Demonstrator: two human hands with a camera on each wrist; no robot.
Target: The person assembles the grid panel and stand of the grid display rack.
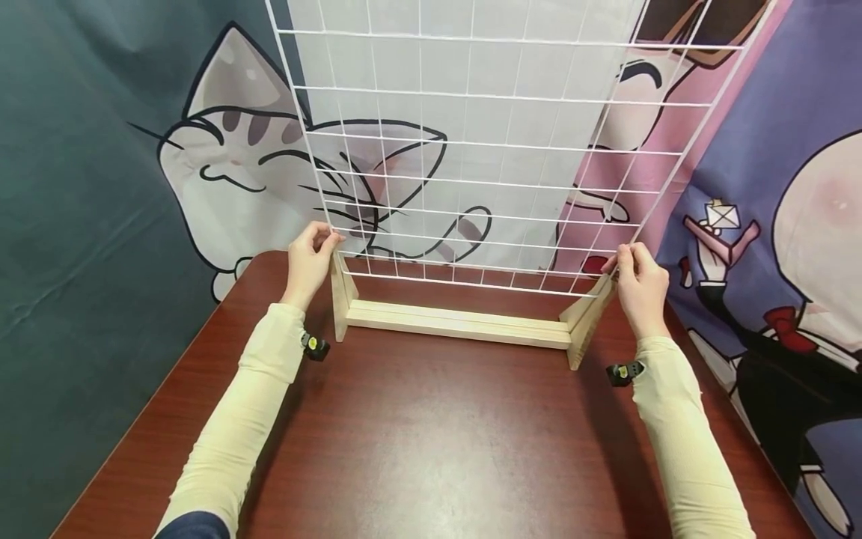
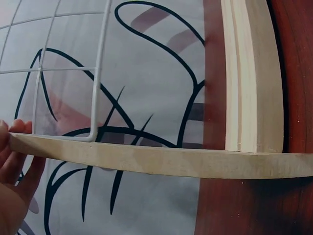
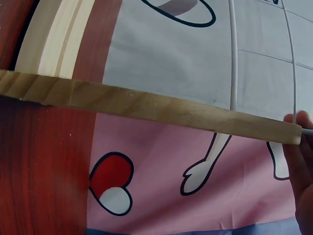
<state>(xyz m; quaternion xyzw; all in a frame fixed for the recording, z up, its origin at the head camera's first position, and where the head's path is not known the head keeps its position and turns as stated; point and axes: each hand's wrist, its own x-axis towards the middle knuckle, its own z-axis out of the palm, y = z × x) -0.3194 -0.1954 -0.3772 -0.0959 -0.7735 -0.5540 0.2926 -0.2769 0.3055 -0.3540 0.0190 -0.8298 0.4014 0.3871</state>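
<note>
A white wire grid panel point(image 1: 481, 285) stands upright between the two side pieces of a pale wooden stand in the head view. My left hand point(image 1: 312, 262) pinches the panel's left edge at the top of the left side piece point(image 1: 340, 299). Opposite it, my right hand point(image 1: 643, 288) grips the right edge by the tip of the right side piece point(image 1: 584, 329). A grooved wooden crossbar point(image 1: 458, 323) joins both sides at the bottom. In the left wrist view, the panel's lower corner point(image 2: 94, 134) meets the wood point(image 2: 146, 158). Fingers point(image 3: 298, 166) wrap the wood's end in the right wrist view.
The stand rests toward the far side of a reddish-brown table point(image 1: 431, 434). Behind it hangs a cloth backdrop point(image 1: 74, 209) with cartoon cats. Small black wrist cameras point(image 1: 315, 346) are strapped over the cream sleeves point(image 1: 249, 404).
</note>
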